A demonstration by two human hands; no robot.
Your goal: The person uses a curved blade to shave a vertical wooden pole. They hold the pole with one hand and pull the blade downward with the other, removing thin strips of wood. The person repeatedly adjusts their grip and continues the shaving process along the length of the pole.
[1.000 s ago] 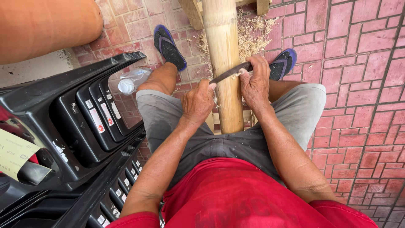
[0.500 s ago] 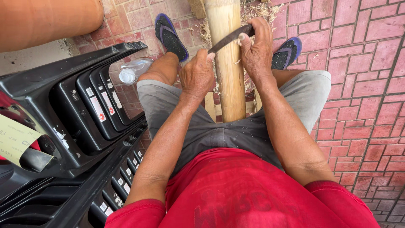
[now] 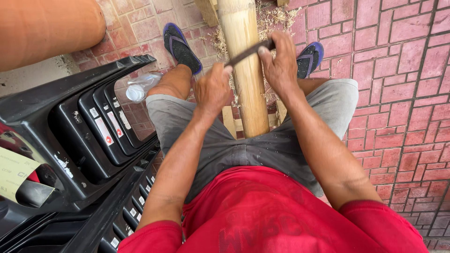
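Observation:
A thick pale bamboo pole [image 3: 247, 79] runs between my knees, away from me over the brick floor. Across it lies a dark metal blade [image 3: 243, 54]. My left hand [image 3: 213, 89] grips the blade's left end and my right hand [image 3: 281, 63] grips its right end, both fists closed, one on each side of the pole. Wood shavings [image 3: 269, 18] lie on the bricks around the pole's far part. I sit in grey shorts and a red shirt, with blue sandals [image 3: 180, 47] on my feet.
A stack of black plastic chairs [image 3: 89, 136] stands close on my left. A clear plastic bottle [image 3: 140, 87] lies by my left knee. A large orange-brown rounded surface [image 3: 44, 28] fills the upper left. Wooden blocks [image 3: 229, 119] support the pole.
Both hands have pushed the blade farther away from me along the pole, from near my knees to up by my feet.

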